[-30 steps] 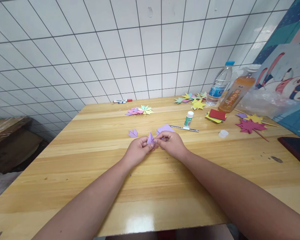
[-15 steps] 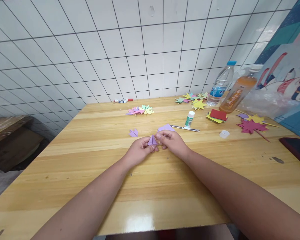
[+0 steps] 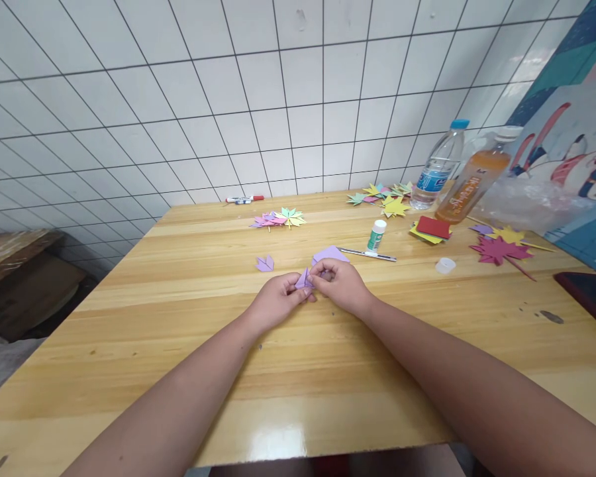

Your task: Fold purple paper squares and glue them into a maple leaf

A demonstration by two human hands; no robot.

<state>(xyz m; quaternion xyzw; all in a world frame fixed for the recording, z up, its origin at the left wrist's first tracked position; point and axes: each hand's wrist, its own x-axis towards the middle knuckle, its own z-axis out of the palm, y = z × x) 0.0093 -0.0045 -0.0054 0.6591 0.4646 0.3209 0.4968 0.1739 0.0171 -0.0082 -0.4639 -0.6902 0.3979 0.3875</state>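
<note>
A small folded piece of purple paper (image 3: 302,279) is held above the table between both hands. My left hand (image 3: 278,296) pinches its lower left side with thumb and fingers. The thumb and fingertips of my right hand (image 3: 340,283) are closed on its right edge and hide part of it. Just beyond my right hand lies a flat purple paper sheet (image 3: 331,254), partly covered by the hand. A finished-looking purple folded piece (image 3: 265,264) rests on the table to the upper left of my left hand.
Behind the right hand stand a glue stick (image 3: 376,236) and a pen (image 3: 367,254); the white cap (image 3: 446,265) lies apart. Paper leaves (image 3: 291,216), coloured paper squares (image 3: 433,228), a water bottle (image 3: 440,165) and an orange drink bottle (image 3: 471,182) sit farther back. A maroon leaf (image 3: 499,250) is at right.
My right hand has moved slightly left, and its fingertips now pinch the right edge of the folded purple paper. The paper's upright point has tilted a little; my left hand stays in place.
</note>
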